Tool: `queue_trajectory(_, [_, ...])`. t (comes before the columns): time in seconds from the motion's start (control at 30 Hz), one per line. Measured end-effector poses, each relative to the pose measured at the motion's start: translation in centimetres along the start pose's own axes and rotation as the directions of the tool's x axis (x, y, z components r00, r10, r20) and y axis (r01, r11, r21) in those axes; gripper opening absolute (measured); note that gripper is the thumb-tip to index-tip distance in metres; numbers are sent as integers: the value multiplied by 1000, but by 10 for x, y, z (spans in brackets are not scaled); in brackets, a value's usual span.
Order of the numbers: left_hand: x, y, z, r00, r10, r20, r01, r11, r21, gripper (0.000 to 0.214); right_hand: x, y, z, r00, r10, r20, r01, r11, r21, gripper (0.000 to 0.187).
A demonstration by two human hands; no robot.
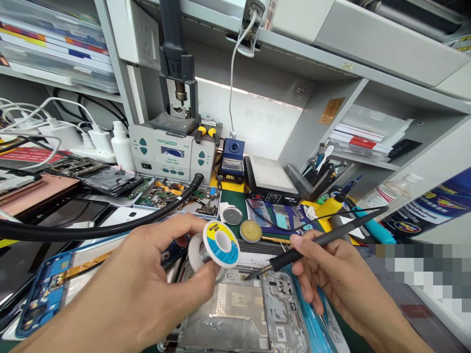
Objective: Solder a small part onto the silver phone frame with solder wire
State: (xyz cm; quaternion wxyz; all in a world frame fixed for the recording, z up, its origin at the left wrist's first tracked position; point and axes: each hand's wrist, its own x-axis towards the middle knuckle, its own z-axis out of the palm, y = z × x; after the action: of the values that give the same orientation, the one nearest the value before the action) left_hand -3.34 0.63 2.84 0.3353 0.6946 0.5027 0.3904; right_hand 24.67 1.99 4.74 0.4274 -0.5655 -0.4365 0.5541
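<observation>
My left hand (162, 274) is closed around a small spool of solder wire (221, 243), its white flange carrying a yellow and blue label. In my right hand (331, 269) is a black-handled soldering iron (294, 256), gripped like a pen. The iron's tip points down and left at the upper part of a silver phone frame (239, 318) that lies below both hands; whether it touches the metal I cannot tell. The spool is held just above the frame's upper left. Under the right hand, blue strips (312, 318) run along the frame's right side.
Behind the frame sit a round tin of yellowish paste (250, 230) and a grey lid (231, 214). A thick black hose (110, 231) crosses the left side. Further back are a rework station (172, 152), a soldering station (231, 164) and a hot plate (274, 176). Phone parts crowd the left.
</observation>
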Motion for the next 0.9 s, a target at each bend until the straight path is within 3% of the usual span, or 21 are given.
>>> queue_trajectory(0.27, [4, 4, 4, 1000, 20, -11, -20, 1000, 3, 25, 0, 1, -1, 1000, 3, 11, -3, 1000, 5, 55])
queue_trajectory(0.47, [2, 12, 6, 996, -75, -44, 75, 997, -12, 24, 5, 6, -5, 998, -5, 59, 3, 1000, 28, 54])
queue_trajectory(0.9, [3, 12, 5, 999, -44, -16, 44, 999, 8, 27, 9, 9, -8, 998, -4, 68, 3, 1000, 26, 47])
